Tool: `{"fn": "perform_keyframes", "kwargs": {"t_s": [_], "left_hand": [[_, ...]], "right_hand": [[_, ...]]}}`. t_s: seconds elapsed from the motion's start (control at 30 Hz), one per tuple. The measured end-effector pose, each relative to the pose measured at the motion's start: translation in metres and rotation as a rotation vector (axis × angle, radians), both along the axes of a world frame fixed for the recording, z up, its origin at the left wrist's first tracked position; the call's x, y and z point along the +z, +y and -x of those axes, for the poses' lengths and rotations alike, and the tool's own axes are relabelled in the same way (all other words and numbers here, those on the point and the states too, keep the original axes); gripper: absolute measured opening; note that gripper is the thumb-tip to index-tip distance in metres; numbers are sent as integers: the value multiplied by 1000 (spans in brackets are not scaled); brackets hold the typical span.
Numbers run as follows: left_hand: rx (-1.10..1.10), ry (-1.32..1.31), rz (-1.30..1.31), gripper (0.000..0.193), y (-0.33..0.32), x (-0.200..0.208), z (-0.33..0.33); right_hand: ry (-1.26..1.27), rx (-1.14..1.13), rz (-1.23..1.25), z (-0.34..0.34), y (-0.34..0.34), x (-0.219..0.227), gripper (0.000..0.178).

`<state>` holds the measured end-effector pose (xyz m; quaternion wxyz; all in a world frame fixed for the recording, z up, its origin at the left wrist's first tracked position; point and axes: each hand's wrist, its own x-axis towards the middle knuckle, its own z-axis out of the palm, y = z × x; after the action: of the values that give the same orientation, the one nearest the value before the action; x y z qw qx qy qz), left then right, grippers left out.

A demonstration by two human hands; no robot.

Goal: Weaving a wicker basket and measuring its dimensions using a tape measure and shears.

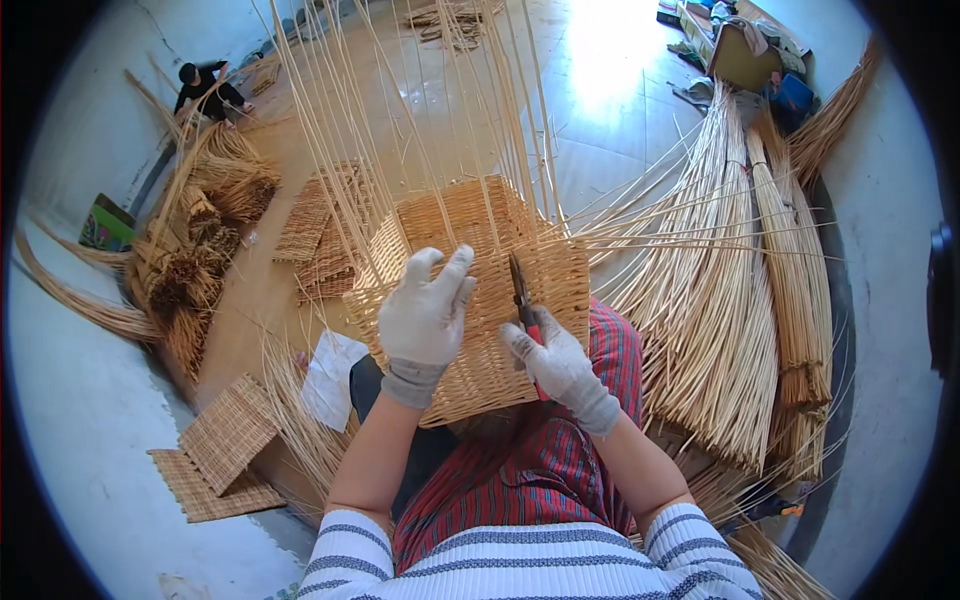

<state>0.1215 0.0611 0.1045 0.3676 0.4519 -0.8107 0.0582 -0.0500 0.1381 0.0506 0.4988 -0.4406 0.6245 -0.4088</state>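
A square wicker basket rests on my lap, its long upright stakes standing up past the rim. My left hand, in a pale work glove, is at the basket's near-left upper edge, its fingers bent and spread apart. I see nothing in that hand. My right hand, gloved too, is wrapped round red-handled shears. Their dark pointed jaws aim up and away, over the woven wall. Whether the blades touch the weave I cannot tell. Loose rods stick out sideways to the right from the basket's far-right corner.
Big bundles of pale rods stand close on my right. Woven panels lie at the lower left, more panels beyond the basket. Brown bundles line the left wall, where another person sits far off.
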Motion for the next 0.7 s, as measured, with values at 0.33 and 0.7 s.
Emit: {"fn": "perform_keyframes", "kwargs": {"t_s": [0.33,0.7], "left_hand": [[81,-47,35,10,-27,-1,22],[32,-104,-15,14,-21,-3,19]], "right_hand": [[-68,-110,158,22,3,-15,55],[-144,-125,52,39,11,0,46]]}}
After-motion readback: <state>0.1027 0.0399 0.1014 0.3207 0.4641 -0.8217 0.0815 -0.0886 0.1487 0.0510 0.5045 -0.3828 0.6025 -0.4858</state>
